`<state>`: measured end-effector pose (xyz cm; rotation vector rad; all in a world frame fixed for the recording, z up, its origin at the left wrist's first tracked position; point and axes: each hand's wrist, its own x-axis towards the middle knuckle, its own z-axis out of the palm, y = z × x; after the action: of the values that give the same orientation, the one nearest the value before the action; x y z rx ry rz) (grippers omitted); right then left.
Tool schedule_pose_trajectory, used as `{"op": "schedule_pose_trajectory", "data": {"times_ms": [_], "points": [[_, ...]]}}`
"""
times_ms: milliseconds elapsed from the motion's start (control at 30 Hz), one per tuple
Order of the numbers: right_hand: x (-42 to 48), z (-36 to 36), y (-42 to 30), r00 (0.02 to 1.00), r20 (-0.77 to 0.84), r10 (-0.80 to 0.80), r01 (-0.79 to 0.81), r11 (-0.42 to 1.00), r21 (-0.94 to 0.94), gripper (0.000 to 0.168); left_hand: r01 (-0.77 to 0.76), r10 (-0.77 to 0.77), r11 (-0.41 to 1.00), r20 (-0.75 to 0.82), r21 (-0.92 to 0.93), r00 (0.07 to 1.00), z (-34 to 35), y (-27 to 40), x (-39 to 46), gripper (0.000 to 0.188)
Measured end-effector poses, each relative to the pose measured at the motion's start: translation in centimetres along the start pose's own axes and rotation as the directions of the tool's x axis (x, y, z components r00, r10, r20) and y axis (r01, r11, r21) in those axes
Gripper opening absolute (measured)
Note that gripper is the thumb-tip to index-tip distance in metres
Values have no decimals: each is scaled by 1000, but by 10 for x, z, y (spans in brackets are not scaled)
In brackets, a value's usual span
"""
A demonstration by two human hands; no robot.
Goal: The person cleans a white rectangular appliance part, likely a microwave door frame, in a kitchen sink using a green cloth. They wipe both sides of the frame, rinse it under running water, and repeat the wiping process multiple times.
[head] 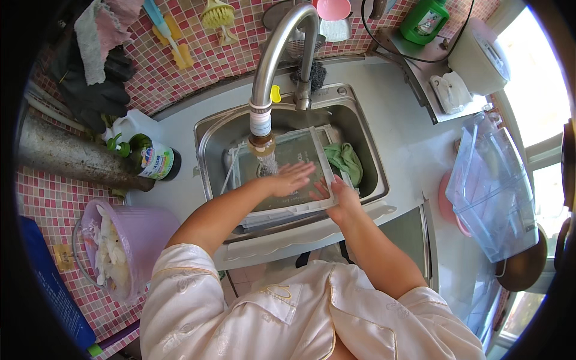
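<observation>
A clear refrigerator shelf (288, 148) with a white plastic frame lies tilted in the stainless steel sink (366, 135). My right hand (344, 202) grips the frame at its near right corner, its fingers showing through the clear panel. Flat and with nothing in it, my left hand (292, 179) is over the panel; whether the palm touches it is unclear. Water runs from the curved metal faucet (262, 67) onto the panel, just beyond my left hand. To the right of the frame, a green cloth (346, 163) is bunched in the sink.
Left of the sink stand a green pump bottle (155, 162) and a purple waste bucket (144, 238) holding scraps. Clear plastic bins (492, 189) are stacked on the right counter. A metal shelf (418, 81) carries a green bottle (424, 22). Brushes (218, 15) hang on the tiled wall.
</observation>
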<state>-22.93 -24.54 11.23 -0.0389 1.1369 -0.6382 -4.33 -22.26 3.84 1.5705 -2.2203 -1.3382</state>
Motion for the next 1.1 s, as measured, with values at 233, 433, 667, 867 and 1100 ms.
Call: {"op": "schedule_pose_trajectory", "data": {"times_ms": [233,433,667,867,1100], "points": [[-9,5,4,1000,15,-3,3,1000,-30,37,276,-274,961,-52,34,960,-2,-74,21,60],[0,-7,2,1000,17,-23,24,1000,-17,39,-89,89,995,3,-48,996,4,-12,-11,61],[7,6,-1,999,-10,-38,38,999,-39,25,624,-626,778,-21,-76,779,-7,-53,-108,63],[33,41,-17,998,-15,-56,56,998,-10,20,469,-504,862,-423,-193,753,-25,16,-156,52],[30,51,-26,996,29,-79,79,997,1,23,621,-568,779,-526,-93,633,-24,66,-128,44]]}}
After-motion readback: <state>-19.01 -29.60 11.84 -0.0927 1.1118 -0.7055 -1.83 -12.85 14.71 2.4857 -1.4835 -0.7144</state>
